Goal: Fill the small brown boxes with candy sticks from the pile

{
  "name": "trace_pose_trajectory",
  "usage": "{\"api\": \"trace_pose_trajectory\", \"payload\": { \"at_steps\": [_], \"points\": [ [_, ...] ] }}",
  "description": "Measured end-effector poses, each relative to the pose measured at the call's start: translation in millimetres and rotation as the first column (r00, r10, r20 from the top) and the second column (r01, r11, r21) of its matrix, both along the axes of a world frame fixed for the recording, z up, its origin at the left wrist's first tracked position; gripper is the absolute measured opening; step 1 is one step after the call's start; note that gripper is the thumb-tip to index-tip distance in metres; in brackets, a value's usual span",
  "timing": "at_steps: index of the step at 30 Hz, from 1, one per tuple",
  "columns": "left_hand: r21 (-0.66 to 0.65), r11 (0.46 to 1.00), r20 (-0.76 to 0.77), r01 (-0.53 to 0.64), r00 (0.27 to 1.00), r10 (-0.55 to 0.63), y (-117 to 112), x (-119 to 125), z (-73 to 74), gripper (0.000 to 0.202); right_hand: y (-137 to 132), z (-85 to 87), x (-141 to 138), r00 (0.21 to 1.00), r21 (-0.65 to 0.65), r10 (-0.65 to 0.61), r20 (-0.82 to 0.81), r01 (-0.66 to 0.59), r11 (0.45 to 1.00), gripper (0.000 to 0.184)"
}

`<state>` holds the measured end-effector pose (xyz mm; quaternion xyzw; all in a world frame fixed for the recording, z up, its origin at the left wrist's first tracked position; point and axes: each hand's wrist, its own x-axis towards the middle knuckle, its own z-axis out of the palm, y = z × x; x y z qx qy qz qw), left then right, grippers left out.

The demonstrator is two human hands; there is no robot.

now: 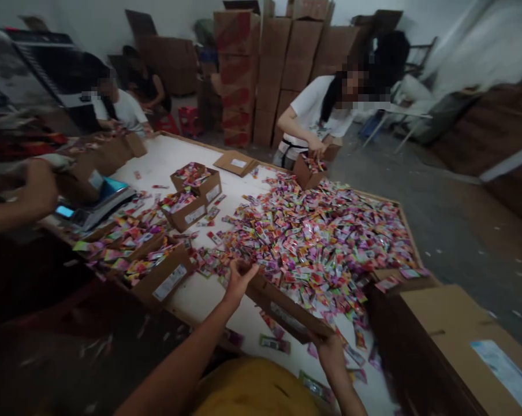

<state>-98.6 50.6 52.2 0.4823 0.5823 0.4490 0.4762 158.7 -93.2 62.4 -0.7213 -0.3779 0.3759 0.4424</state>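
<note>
A narrow brown cardboard box (pixel 282 306) is held level between my two hands, over the near edge of the pile. My left hand (pixel 238 284) grips its left end, thumb along the top edge. At the other end, my right hand (pixel 330 349) is closed on the near right corner. What lies inside the box is hidden by its wall. Just beyond it spreads a big heap of small colourful wrapped packets (pixel 321 237). Several loose packets, one a green-edged packet (pixel 275 344), lie on the white tabletop below the box.
Filled cardboard boxes (pixel 163 280) stand to the left, with more filled boxes (pixel 191 211) farther back. A flattened carton (pixel 235 163) lies at the far edge. A large carton (pixel 460 341) is at right. Across the table a person (pixel 315 118) fills a box; other people work at left.
</note>
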Motion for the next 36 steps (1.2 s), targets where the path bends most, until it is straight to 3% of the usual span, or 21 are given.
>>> {"api": "trace_pose_trajectory", "payload": {
  "at_steps": [4,8,10,11,13,14,15,16,19,21,25,28,30,33,35,36],
  "points": [
    [-0.02,0.997,0.008,0.079,0.997,-0.079,-20,8,-5.2,0.055,-11,-3.2,-8,0.952,0.067,-0.144,-0.269,0.167,0.984,0.059],
    [0.017,0.972,-0.031,0.236,0.971,-0.236,-41,4,0.2,0.079,-25,-8.3,-1,0.897,-0.055,-0.246,-0.368,0.244,0.968,0.056],
    [0.013,0.93,-0.063,0.367,0.929,-0.365,-49,0,6.9,0.087,-26,-6.5,0,0.872,-0.082,-0.297,-0.389,0.288,0.954,0.057],
    [0.009,0.883,-0.071,0.47,0.881,-0.468,-52,-2,10.5,0.089,-24,-3.9,-2,0.87,-0.087,-0.294,-0.397,0.283,0.955,0.058],
    [0.012,0.72,-0.057,0.694,0.719,-0.693,-56,-2,16.8,0.089,-19,4.2,-10,0.894,-0.1,-0.233,-0.383,0.21,0.972,0.058],
    [0.021,0.628,-0.044,0.778,0.629,-0.776,-56,-1,18.7,0.089,-16,9.3,-14,0.913,-0.106,-0.182,-0.366,0.154,0.982,0.058],
    [0.024,0.579,-0.04,0.815,0.58,-0.814,-56,0,19.4,0.086,-15,14.5,-17,0.931,-0.111,-0.117,-0.347,0.084,0.99,0.058],
    [0.01,0.607,-0.054,0.795,0.606,-0.794,-54,1,18.9,0.08,-15,19.7,-18,0.944,-0.119,-0.041,-0.327,0.002,0.993,0.058],
    [-0.069,0.839,-0.199,0.539,0.817,-0.541,-45,3,12.1,0.044,-28,33.0,-11,0.957,-0.188,0.189,-0.221,-0.232,0.954,0.052],
    [-0.062,0.896,-0.279,0.441,0.854,-0.439,-41,4,7.3,0.03,-41,39.5,1,0.942,-0.244,0.316,-0.114,-0.335,0.91,0.05],
    [-0.008,0.889,-0.275,0.459,0.853,-0.443,-42,11,7.3,0.03,-57,46.5,21,0.888,-0.298,0.423,0.181,-0.361,0.884,0.052],
    [-0.026,0.82,-0.212,0.571,0.799,-0.563,-46,22,13.6,0.039,-53,43.8,24,0.816,-0.278,0.287,0.502,-0.161,0.947,0.055],
    [-0.041,0.765,-0.146,0.643,0.754,-0.641,-50,30,16.5,0.05,-49,37.7,22,0.778,-0.21,0.15,0.61,-0.024,0.977,0.056],
    [-0.027,0.713,-0.054,0.701,0.711,-0.701,-59,41,14.9,0.078,-44,22.7,17,0.904,-0.213,0.005,0.428,0.096,0.972,0.049],
    [-0.022,0.742,-0.056,0.67,0.74,-0.67,-68,48,9.8,0.105,-43,8.5,13,0.982,-0.335,-0.046,0.183,0.106,0.936,0.046],
    [-0.023,0.774,-0.067,0.632,0.772,-0.632,-71,51,6.7,0.116,-42,0.3,11,0.992,-0.391,-0.056,0.113,0.096,0.915,0.053]
  ]
}}
